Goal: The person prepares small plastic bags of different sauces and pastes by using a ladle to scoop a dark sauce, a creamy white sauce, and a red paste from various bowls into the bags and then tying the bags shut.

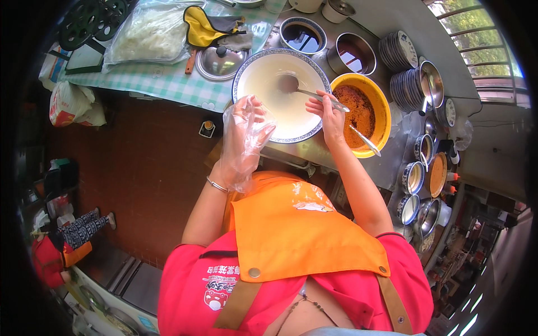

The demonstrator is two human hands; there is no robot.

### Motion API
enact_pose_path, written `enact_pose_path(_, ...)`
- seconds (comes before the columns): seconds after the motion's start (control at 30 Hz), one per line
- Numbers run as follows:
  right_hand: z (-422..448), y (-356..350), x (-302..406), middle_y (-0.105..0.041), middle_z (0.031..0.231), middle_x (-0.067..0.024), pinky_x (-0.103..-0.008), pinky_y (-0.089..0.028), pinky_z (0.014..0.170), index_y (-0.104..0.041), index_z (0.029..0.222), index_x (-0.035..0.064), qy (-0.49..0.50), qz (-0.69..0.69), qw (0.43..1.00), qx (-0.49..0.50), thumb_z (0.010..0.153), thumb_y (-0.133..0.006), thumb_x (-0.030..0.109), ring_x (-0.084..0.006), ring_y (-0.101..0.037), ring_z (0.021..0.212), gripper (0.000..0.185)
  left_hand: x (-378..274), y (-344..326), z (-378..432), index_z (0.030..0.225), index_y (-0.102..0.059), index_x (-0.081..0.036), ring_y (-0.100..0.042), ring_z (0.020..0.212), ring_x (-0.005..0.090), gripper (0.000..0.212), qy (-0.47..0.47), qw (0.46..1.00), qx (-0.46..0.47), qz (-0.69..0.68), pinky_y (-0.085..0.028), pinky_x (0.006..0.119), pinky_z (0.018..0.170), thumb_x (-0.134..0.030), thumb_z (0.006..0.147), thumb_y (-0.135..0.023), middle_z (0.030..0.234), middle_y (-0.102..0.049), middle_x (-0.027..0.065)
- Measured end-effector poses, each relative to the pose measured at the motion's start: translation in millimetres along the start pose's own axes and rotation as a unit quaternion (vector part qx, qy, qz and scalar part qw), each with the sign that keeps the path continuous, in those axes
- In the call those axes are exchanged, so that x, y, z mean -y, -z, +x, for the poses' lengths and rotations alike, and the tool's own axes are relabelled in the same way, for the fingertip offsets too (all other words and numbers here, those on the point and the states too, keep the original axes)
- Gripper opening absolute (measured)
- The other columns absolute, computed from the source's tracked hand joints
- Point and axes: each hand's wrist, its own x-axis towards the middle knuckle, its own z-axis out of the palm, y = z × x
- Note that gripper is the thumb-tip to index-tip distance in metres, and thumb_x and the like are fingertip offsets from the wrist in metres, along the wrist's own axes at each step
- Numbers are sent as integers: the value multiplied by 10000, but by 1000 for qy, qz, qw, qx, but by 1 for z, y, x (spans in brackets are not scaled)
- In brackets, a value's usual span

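Observation:
A loose clear plastic glove covers my left hand (247,136), which hovers at the near left rim of a wide white bowl with a blue patterned edge (310,69). Its fingers curl loosely, and I see nothing in them. My right hand (330,115) grips the handle of a metal ladle (313,93) above the bowl's right side. The ladle's head rests in the pale, cloudy liquid (290,113). Just right of that hand stands a yellow basin (384,126) of reddish-orange sauce, with a spoon handle (365,140) sticking out over its near rim.
Behind the bowl are a bowl of dark liquid (301,38) and a steel pot (365,46). Stacked plates (397,52) line the right wall. A pot lid (220,63) and a bagged white food (147,42) lie on the checked cloth (172,86). Another person (52,256) is at far left.

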Motion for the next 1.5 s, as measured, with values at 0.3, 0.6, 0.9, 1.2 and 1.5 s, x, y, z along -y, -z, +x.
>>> enact_pose_path(0.3,-26,36,37,-704,1054,-214,-349,-639,819,-553,1302,-83,27,42,999,-19,1118,-425,190,-261,-744,914,353,11,-16,24,1429,-372,8,-538,1113,168,698,50,998,29,-40,-489,309,993,18,850,-761,1255,-492,91)
enact_pose_path(0.6,-59,35,84,-705,1070,-222,-344,-634,840,-549,1311,-83,27,79,996,-13,1121,-395,176,-258,-741,923,356,40,-33,40,1448,-344,11,-537,1170,209,710,3,998,55,29,-476,337,1035,32,862,-742,1309,-488,119)
enact_pose_path(0.9,-101,14,128,-711,1093,-206,-358,-580,804,-614,1290,-58,399,-336,836,172,947,-593,-76,-316,-727,909,343,53,-53,57,1493,-301,-25,-539,1213,237,832,-40,998,41,-14,-485,374,1049,-4,836,-811,1363,-479,142)
enact_pose_path(1.2,-39,34,25,-720,1009,-198,-363,-580,797,-647,1272,-7,288,-313,903,66,1010,-588,27,-306,-731,908,270,45,-39,55,1515,-308,-57,-531,1211,237,873,-30,999,-3,-39,-484,374,1038,-48,817,-832,1335,-495,127)
enact_pose_path(1.5,-32,43,11,-712,1035,-193,-335,-631,826,-575,1278,-75,32,47,998,-18,1105,-464,171,-248,-743,926,320,46,-24,47,1508,-328,-44,-537,1178,224,869,-55,989,-16,139,-461,369,1058,-103,816,-850,1327,-518,114)
